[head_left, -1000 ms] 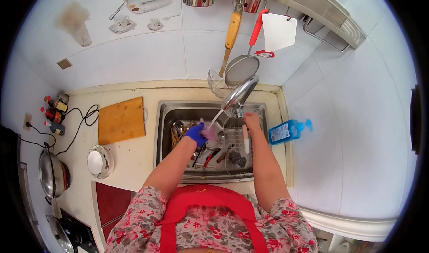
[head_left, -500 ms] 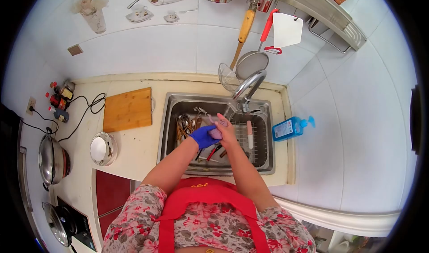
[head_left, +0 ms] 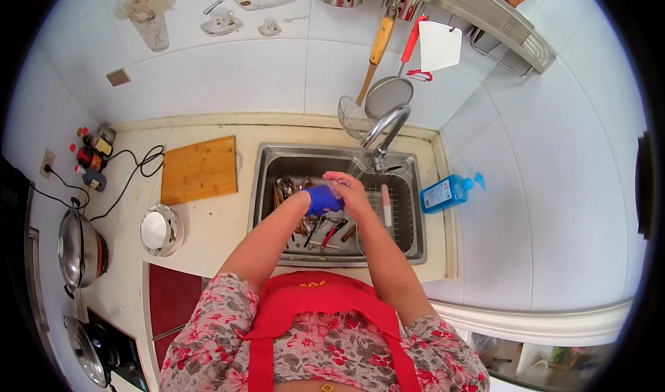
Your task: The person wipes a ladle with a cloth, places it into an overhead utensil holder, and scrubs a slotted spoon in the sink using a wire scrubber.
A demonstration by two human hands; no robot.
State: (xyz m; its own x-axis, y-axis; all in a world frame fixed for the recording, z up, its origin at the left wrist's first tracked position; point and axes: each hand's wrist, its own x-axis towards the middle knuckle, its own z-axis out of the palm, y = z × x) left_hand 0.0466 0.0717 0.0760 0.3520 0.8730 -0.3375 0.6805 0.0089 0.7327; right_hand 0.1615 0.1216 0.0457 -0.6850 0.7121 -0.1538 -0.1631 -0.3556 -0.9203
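My left hand [head_left: 321, 200] wears a blue glove and reaches over the sink [head_left: 255, 205]. My bare right hand [head_left: 351, 192] wraps over the gloved fingers and presses against the glove, which looks paler purple there. The left fingers are mostly hidden behind my right hand. Beneath and left of the hands, a heap of wooden chopsticks and metal spoons [head_left: 285, 188] lies in the basin. A red-handled utensil [head_left: 332, 234] rests below them. To the right, a knife with a pink handle [head_left: 386, 205] lies over a wire rack [head_left: 400, 222].
The tap [head_left: 391, 125] arches over the sink's back edge. A blue pump bottle [head_left: 445, 194] stands to the right. Left of the sink are a wooden cutting board [head_left: 199, 170] and stacked bowls [head_left: 156, 231]. A strainer [head_left: 388, 98] hangs behind the tap.
My right hand has turned and closed further over the gloved left hand. Pale purple material that showed between the hands is now mostly covered. The view has shifted slightly.
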